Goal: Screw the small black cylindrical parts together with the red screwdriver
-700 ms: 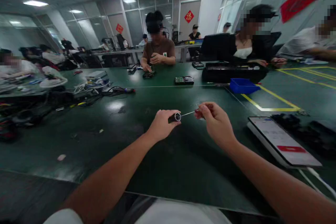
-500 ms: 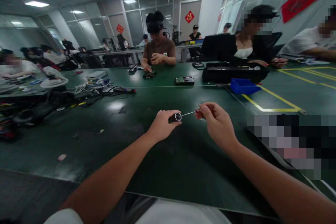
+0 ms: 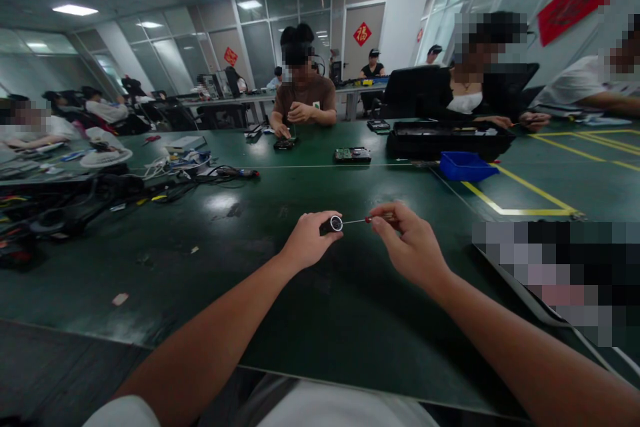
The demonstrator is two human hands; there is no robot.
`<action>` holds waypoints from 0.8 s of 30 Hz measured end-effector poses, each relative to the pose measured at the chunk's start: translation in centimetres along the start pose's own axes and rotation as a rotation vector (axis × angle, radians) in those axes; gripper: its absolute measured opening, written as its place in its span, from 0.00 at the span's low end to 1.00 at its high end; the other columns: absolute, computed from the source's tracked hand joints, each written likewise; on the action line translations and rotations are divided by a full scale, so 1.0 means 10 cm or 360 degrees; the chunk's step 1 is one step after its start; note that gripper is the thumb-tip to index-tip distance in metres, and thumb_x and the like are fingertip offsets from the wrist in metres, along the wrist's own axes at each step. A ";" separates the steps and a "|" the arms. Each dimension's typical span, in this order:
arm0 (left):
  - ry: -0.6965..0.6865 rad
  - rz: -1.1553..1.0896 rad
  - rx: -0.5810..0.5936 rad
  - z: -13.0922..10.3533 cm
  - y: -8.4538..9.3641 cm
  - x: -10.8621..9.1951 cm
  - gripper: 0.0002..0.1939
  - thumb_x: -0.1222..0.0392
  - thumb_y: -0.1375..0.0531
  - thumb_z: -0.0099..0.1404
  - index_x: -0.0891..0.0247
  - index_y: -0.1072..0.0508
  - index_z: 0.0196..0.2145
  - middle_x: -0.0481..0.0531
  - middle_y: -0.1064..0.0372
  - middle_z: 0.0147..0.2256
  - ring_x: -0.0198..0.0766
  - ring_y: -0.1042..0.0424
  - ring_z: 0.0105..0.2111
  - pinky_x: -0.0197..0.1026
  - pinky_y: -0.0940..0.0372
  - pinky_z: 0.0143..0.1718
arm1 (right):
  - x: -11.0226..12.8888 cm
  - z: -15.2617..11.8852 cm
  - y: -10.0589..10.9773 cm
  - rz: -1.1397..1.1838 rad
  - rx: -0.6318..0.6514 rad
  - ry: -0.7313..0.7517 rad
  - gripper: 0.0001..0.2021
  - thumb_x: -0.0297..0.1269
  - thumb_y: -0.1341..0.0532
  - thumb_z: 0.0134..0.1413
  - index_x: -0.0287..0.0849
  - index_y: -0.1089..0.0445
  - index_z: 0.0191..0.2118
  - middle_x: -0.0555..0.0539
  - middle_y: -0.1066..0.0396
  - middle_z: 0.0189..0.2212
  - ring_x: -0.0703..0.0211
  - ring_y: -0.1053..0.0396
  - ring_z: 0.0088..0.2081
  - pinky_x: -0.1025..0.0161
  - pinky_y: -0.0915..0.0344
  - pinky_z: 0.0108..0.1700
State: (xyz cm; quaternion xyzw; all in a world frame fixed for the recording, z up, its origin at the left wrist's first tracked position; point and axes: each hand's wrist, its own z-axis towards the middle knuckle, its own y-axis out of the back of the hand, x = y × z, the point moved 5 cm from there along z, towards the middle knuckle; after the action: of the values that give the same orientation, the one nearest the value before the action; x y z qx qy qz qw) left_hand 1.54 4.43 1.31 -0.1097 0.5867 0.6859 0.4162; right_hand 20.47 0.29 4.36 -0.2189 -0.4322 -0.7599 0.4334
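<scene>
My left hand point(image 3: 306, 240) is closed round a small black cylinder point(image 3: 331, 224) with a silvery ring at its end; its exact kind does not show. The ringed end faces right and toward me. Held in my right hand point(image 3: 407, 233) is a screwdriver point(image 3: 369, 219) with a reddish handle, partly covered by the fingers. Its thin metal shaft points left and reaches the ringed end of the cylinder; whether the tip is inside or just touching, I cannot tell. Both hands are raised above the green table point(image 3: 300, 320).
A hard drive point(image 3: 353, 155), a long black bin point(image 3: 447, 140) and a blue tray point(image 3: 467, 167) lie beyond my hands. Tangled cables point(image 3: 60, 213) cover the left side. A person point(image 3: 305, 103) works opposite. Yellow tape point(image 3: 530, 211) marks the table at right.
My right hand has shifted slightly, its fingers now further along the screwdriver, so the red front of the handle shows. The left hand keeps its grip on the cylinder, which is turned slightly.
</scene>
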 end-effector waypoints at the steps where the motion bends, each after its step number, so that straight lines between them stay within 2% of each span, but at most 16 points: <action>1: 0.0001 0.0002 0.0002 0.00 0.00 0.00 0.18 0.61 0.34 0.63 0.57 0.24 0.51 0.52 0.24 0.46 0.46 0.28 0.46 0.50 0.38 0.54 | 0.01 0.00 0.00 -0.0031 0.0008 0.0008 0.07 0.40 0.41 0.62 0.44 0.29 0.40 0.47 0.23 0.32 0.54 0.26 0.33 0.59 0.34 0.35; 6: -0.0029 0.0029 0.0035 0.00 -0.03 0.00 0.17 0.60 0.34 0.63 0.55 0.24 0.51 0.51 0.24 0.46 0.47 0.28 0.46 0.53 0.39 0.55 | -0.01 0.01 0.00 -0.0215 0.0018 -0.0126 0.16 0.47 0.47 0.66 0.44 0.28 0.35 0.50 0.31 0.21 0.57 0.33 0.22 0.60 0.41 0.27; 10: -0.0029 0.0035 0.0003 0.01 -0.03 0.02 0.18 0.60 0.33 0.62 0.56 0.24 0.50 0.52 0.24 0.46 0.46 0.28 0.46 0.52 0.38 0.55 | 0.02 0.01 -0.01 -0.0142 0.0035 -0.0080 0.13 0.41 0.48 0.66 0.43 0.32 0.48 0.48 0.28 0.29 0.55 0.29 0.29 0.60 0.37 0.31; 14: -0.0032 0.0027 -0.0015 0.01 -0.02 0.04 0.17 0.61 0.33 0.62 0.57 0.24 0.49 0.52 0.24 0.46 0.46 0.28 0.46 0.51 0.38 0.55 | 0.02 -0.01 -0.04 -0.0132 0.0133 -0.0097 0.15 0.45 0.52 0.69 0.45 0.30 0.44 0.48 0.29 0.27 0.55 0.30 0.28 0.59 0.38 0.31; 17: -0.0047 0.0012 -0.0021 0.01 -0.01 0.04 0.17 0.61 0.34 0.63 0.57 0.24 0.49 0.52 0.24 0.45 0.46 0.28 0.46 0.51 0.37 0.53 | 0.00 -0.01 -0.04 -0.0114 0.0077 -0.0151 0.13 0.44 0.50 0.68 0.45 0.31 0.46 0.48 0.28 0.28 0.54 0.30 0.29 0.58 0.37 0.32; 20: -0.0027 -0.0012 -0.0048 0.00 0.00 0.05 0.17 0.60 0.34 0.63 0.56 0.24 0.50 0.52 0.24 0.44 0.46 0.28 0.45 0.50 0.35 0.52 | -0.09 0.00 -0.06 0.0124 -0.0030 -0.0296 0.12 0.44 0.42 0.63 0.44 0.33 0.46 0.46 0.26 0.32 0.53 0.28 0.33 0.56 0.33 0.36; 22: -0.0034 -0.0061 -0.0094 0.00 0.03 0.04 0.17 0.61 0.34 0.63 0.57 0.25 0.50 0.52 0.24 0.46 0.46 0.28 0.47 0.49 0.35 0.52 | -0.16 0.02 -0.07 0.0417 -0.0086 -0.0400 0.12 0.46 0.39 0.60 0.44 0.31 0.42 0.45 0.25 0.33 0.53 0.27 0.35 0.55 0.30 0.39; 24: -0.0105 -0.0083 -0.0164 0.00 0.07 0.01 0.17 0.61 0.35 0.64 0.56 0.26 0.51 0.51 0.25 0.49 0.45 0.29 0.49 0.51 0.38 0.56 | -0.26 0.05 -0.08 0.0789 -0.0141 -0.0531 0.12 0.48 0.39 0.60 0.44 0.30 0.38 0.46 0.26 0.32 0.54 0.27 0.34 0.54 0.28 0.41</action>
State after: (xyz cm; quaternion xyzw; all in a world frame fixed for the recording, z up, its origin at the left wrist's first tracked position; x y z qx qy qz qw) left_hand 0.99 4.53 1.77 -0.1235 0.5336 0.7073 0.4469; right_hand 21.08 2.16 2.44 -0.4581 -0.3972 -0.6027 0.5188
